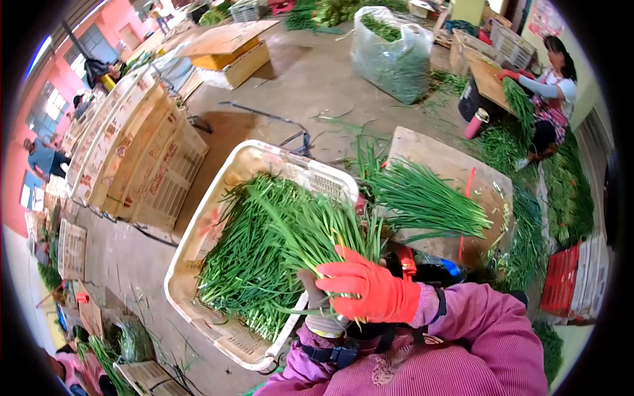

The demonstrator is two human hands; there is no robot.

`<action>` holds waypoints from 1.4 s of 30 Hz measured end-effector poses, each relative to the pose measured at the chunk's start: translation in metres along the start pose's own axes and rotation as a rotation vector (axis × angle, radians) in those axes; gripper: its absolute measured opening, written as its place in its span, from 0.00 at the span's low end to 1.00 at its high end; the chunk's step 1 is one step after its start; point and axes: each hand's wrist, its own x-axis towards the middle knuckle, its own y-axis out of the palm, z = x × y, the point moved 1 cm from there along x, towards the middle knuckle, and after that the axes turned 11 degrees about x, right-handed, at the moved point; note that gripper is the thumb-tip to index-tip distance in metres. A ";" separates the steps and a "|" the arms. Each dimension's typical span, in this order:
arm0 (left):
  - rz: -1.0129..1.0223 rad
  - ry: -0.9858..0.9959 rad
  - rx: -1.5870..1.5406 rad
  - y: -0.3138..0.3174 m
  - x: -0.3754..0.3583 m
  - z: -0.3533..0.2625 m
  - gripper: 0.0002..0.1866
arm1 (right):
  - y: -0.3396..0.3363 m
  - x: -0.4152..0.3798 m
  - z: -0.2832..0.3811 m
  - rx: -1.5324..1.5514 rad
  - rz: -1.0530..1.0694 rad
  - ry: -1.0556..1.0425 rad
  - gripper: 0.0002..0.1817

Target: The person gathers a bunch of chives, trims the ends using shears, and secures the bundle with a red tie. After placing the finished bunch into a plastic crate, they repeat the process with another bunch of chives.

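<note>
The red-gloved right hand (373,288) is wrapped around green stalks (333,231) above the crate (327,177); too slack a grip could shed some. The grey-gloved left hand (321,309) is against them, its grasp unclear. Beyond, the bundle (429,198) lies across a seemingly unfastened red strip (470,181); a knock could scatter it.

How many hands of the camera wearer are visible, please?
2: the orange-gloved right hand and the grey-gloved left hand, partly hidden behind it; both at the bunch of chive-like greens.
</note>
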 end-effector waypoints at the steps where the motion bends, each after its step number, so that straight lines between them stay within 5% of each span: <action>1: -0.008 -0.022 0.007 -0.004 -0.003 0.004 0.38 | -0.001 -0.008 0.011 -0.038 -0.021 -0.006 0.14; 10: -0.155 -0.267 0.753 -0.005 0.008 0.079 0.33 | -0.021 -0.084 0.088 -0.409 -0.063 -0.019 0.15; 12: -0.135 -0.273 0.960 -0.005 0.011 0.101 0.31 | -0.043 -0.090 0.116 -0.252 0.123 0.257 0.19; 13: -0.083 -0.415 0.580 -0.027 0.013 0.092 0.32 | -0.048 -0.096 0.125 -0.209 0.084 0.306 0.25; 14: -0.231 -0.330 0.969 -0.026 0.012 0.098 0.30 | -0.058 -0.100 0.138 -0.228 0.066 0.323 0.25; 16: -0.250 -0.506 1.200 -0.063 0.023 0.082 0.28 | -0.088 -0.109 0.162 0.025 -0.188 0.384 0.26; 18: -0.293 -0.450 1.225 -0.030 0.020 0.144 0.33 | -0.114 -0.134 0.188 0.155 -0.330 0.817 0.30; 22: -0.080 -0.548 1.667 -0.088 0.042 0.125 0.40 | -0.145 -0.205 0.173 0.491 -1.034 0.813 0.44; 25: 0.066 -0.604 1.906 -0.087 0.046 0.166 0.41 | -0.152 -0.246 0.158 0.651 -0.939 0.890 0.54; 28: 0.118 -0.812 1.916 -0.105 0.051 0.192 0.26 | -0.164 -0.247 0.147 0.529 -0.885 0.812 0.39; 30: 0.094 -0.797 1.953 -0.130 0.061 0.196 0.29 | -0.179 -0.227 0.160 0.464 -0.944 0.895 0.32; 32: 0.166 -0.841 2.327 -0.130 0.083 0.209 0.29 | -0.172 -0.253 0.126 0.543 -1.009 0.861 0.30; 34: 0.353 -0.806 2.329 -0.132 0.105 0.222 0.28 | -0.184 -0.247 0.119 0.863 -1.253 0.616 0.25; 35: 0.427 -0.791 2.378 -0.132 0.119 0.228 0.27 | -0.194 -0.254 0.130 0.254 -1.158 0.963 0.20; 36: 0.499 -0.776 2.422 -0.134 0.131 0.234 0.26 | -0.201 -0.266 0.115 -0.013 -1.087 1.224 0.19; 37: 0.501 -0.725 2.277 -0.145 0.143 0.235 0.27 | -0.209 -0.267 0.115 -0.018 -1.094 1.225 0.19; 38: 0.625 -0.632 2.308 -0.141 0.155 0.243 0.30 | -0.218 -0.267 0.117 -0.073 -1.091 1.022 0.20; 40: 0.564 -0.710 2.514 -0.126 0.182 0.257 0.34 | -0.233 -0.267 0.121 -0.169 -1.063 0.624 0.20; 42: 0.446 -0.587 2.562 -0.090 0.190 0.297 0.37 | -0.245 -0.267 0.133 0.121 -1.224 0.728 0.21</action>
